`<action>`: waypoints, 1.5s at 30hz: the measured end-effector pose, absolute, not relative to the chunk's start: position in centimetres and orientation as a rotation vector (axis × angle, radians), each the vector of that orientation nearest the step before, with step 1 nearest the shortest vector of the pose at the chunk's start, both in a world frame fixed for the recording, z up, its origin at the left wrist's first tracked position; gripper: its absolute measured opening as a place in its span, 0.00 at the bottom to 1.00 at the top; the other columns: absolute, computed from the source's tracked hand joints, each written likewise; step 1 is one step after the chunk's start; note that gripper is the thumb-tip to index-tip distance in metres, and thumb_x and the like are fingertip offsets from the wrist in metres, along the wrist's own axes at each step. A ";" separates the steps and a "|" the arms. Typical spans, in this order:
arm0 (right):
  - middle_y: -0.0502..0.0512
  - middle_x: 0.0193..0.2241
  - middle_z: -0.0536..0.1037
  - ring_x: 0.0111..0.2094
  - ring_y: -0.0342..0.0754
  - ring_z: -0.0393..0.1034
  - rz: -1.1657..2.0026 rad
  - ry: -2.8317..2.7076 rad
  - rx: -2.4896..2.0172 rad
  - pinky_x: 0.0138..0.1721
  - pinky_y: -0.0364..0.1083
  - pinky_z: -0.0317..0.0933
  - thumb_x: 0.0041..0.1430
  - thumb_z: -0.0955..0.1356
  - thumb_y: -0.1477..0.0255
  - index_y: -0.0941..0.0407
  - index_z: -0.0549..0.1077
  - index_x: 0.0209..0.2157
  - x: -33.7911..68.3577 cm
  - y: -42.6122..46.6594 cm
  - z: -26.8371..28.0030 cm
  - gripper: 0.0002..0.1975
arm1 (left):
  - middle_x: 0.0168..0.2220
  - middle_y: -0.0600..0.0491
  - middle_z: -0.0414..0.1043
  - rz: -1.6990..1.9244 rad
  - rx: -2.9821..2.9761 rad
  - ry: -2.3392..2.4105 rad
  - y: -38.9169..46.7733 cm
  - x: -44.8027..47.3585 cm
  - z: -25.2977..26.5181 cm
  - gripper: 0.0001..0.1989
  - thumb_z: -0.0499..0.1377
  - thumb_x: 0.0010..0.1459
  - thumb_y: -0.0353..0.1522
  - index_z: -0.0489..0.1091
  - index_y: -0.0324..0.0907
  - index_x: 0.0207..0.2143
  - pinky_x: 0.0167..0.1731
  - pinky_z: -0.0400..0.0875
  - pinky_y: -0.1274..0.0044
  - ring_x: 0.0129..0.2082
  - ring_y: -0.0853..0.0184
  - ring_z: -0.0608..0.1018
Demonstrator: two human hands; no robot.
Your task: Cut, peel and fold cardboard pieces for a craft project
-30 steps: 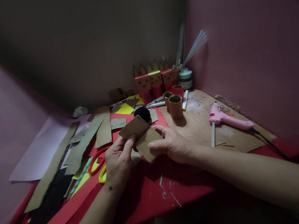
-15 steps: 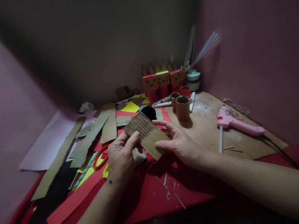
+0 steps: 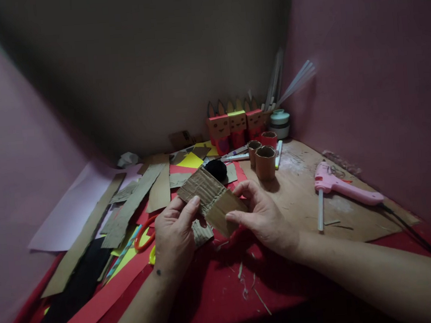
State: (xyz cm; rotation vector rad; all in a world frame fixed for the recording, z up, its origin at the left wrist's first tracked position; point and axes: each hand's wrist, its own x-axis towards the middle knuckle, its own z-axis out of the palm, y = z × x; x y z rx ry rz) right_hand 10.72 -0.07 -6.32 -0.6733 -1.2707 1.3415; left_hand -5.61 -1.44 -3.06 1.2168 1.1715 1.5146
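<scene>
Right now I see the cardboard piece (image 3: 211, 201) held above the red cloth (image 3: 211, 293), its long axis slanting from far left to near right. Dark marks on a brown scrap (image 3: 180, 139) behind are illegible to me. My left hand (image 3: 174, 234) pinches the cardboard's ribbed far half; my right hand (image 3: 270, 221) pinches its smooth tan near half.

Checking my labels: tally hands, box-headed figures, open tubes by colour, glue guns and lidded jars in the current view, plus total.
Hands, left hand and right hand: 2
Box-headed figures: 3
Brown open tubes: 2
Red open tube: 1
Pink glue gun: 1
Lidded jar: 1
Total: 10
</scene>
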 end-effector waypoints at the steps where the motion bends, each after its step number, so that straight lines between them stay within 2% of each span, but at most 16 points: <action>1: 0.47 0.33 0.69 0.36 0.45 0.65 1.353 -1.268 -0.661 0.36 0.45 0.62 0.49 0.74 0.75 0.52 0.64 0.36 10.7 -0.1 -6.4 0.16 | 0.31 0.54 0.77 1.511 1.199 1.145 -1.4 -5.6 -3.1 0.11 0.62 0.57 0.34 0.76 0.39 0.42 0.26 0.69 0.81 0.20 0.74 0.69; 4: 0.46 0.32 0.69 0.35 0.44 0.65 1.403 -1.244 -0.632 0.36 0.44 0.62 0.48 0.74 0.75 0.53 0.63 0.34 10.6 -0.1 -6.4 0.17 | 0.31 0.55 0.78 1.503 1.174 1.108 -1.4 -5.7 -3.3 0.12 0.63 0.56 0.35 0.76 0.41 0.43 0.33 0.72 0.78 0.22 0.73 0.71; 8: 0.46 0.29 0.70 0.32 0.44 0.66 1.463 -1.271 -0.652 0.35 0.45 0.62 0.48 0.75 0.73 0.54 0.63 0.30 10.6 -0.1 -6.3 0.15 | 0.37 0.51 0.80 1.530 1.215 1.138 -1.4 -5.9 -3.3 0.15 0.63 0.56 0.36 0.76 0.39 0.44 0.41 0.72 0.75 0.35 0.65 0.78; 11: 0.47 0.29 0.72 0.32 0.45 0.68 1.465 -1.308 -0.658 0.36 0.47 0.64 0.49 0.74 0.73 0.55 0.66 0.29 10.7 -0.1 -6.2 0.13 | 0.41 0.48 0.80 1.531 1.222 1.166 -1.3 -5.9 -3.3 0.17 0.63 0.56 0.36 0.75 0.37 0.47 0.43 0.72 0.74 0.40 0.62 0.79; 16: 0.49 0.33 0.75 0.36 0.46 0.69 1.494 -1.310 -0.632 0.39 0.47 0.65 0.50 0.73 0.73 0.55 0.71 0.36 10.6 -0.1 -6.1 0.10 | 0.39 0.48 0.79 1.521 1.209 1.158 -1.3 -5.8 -3.2 0.16 0.63 0.56 0.36 0.75 0.37 0.45 0.40 0.73 0.74 0.37 0.63 0.79; 19: 0.49 0.34 0.74 0.36 0.46 0.69 1.502 -1.285 -0.665 0.40 0.48 0.65 0.49 0.72 0.75 0.54 0.70 0.38 10.5 -0.1 -6.1 0.13 | 0.35 0.50 0.79 1.511 1.219 1.197 -1.6 -5.5 -3.1 0.15 0.64 0.55 0.36 0.75 0.37 0.42 0.33 0.73 0.76 0.30 0.66 0.78; 22: 0.49 0.37 0.73 0.39 0.46 0.68 1.482 -1.249 -0.646 0.41 0.47 0.64 0.47 0.71 0.78 0.53 0.68 0.39 10.5 -0.1 -6.1 0.16 | 0.35 0.51 0.79 1.518 1.238 1.233 -1.8 -5.3 -3.0 0.15 0.64 0.54 0.37 0.75 0.38 0.42 0.27 0.72 0.78 0.29 0.65 0.78; 25: 0.49 0.38 0.73 0.41 0.46 0.68 1.512 -1.221 -0.618 0.41 0.47 0.64 0.47 0.70 0.80 0.52 0.66 0.38 10.4 0.0 -6.0 0.17 | 0.35 0.51 0.79 1.519 1.247 1.207 -1.8 -5.2 -3.2 0.15 0.64 0.54 0.37 0.76 0.39 0.42 0.27 0.72 0.78 0.31 0.64 0.78; 30: 0.52 0.41 0.72 0.44 0.48 0.68 1.529 -1.142 -0.645 0.42 0.48 0.65 0.45 0.71 0.80 0.52 0.64 0.42 10.3 0.1 -6.1 0.22 | 0.29 0.54 0.77 1.532 1.300 1.183 -1.8 -5.7 -3.8 0.12 0.63 0.55 0.36 0.76 0.41 0.41 0.29 0.72 0.77 0.26 0.67 0.76; 34: 0.50 0.37 0.74 0.36 0.47 0.72 1.688 -1.015 -0.607 0.36 0.47 0.67 0.42 0.72 0.80 0.52 0.63 0.43 10.2 0.1 -5.9 0.25 | 0.31 0.52 0.79 1.536 1.371 1.218 -1.9 -5.7 -4.0 0.11 0.65 0.52 0.35 0.77 0.41 0.39 0.29 0.72 0.78 0.29 0.66 0.77; 38: 0.47 0.31 0.75 0.29 0.45 0.72 1.757 -0.978 -0.618 0.31 0.45 0.67 0.41 0.72 0.79 0.53 0.65 0.41 10.3 0.0 -5.5 0.23 | 0.38 0.51 0.80 1.535 1.538 1.295 -2.0 -5.6 -4.3 0.13 0.66 0.51 0.33 0.76 0.42 0.41 0.36 0.74 0.75 0.36 0.62 0.80; 40: 0.47 0.31 0.75 0.27 0.44 0.71 1.745 -0.986 -0.631 0.29 0.45 0.67 0.41 0.73 0.79 0.54 0.65 0.41 10.3 -0.1 -5.4 0.23 | 0.39 0.50 0.80 1.525 1.820 1.336 -1.9 -5.8 -4.6 0.11 0.63 0.54 0.30 0.75 0.43 0.42 0.40 0.74 0.73 0.38 0.61 0.80; 45: 0.45 0.29 0.74 0.24 0.42 0.69 1.673 -1.023 -0.643 0.26 0.43 0.65 0.40 0.73 0.80 0.54 0.65 0.40 10.2 -0.1 -5.5 0.24 | 0.37 0.51 0.78 1.478 2.644 1.200 -1.6 -6.6 -5.0 0.15 0.58 0.57 0.22 0.72 0.44 0.46 0.37 0.72 0.75 0.35 0.65 0.78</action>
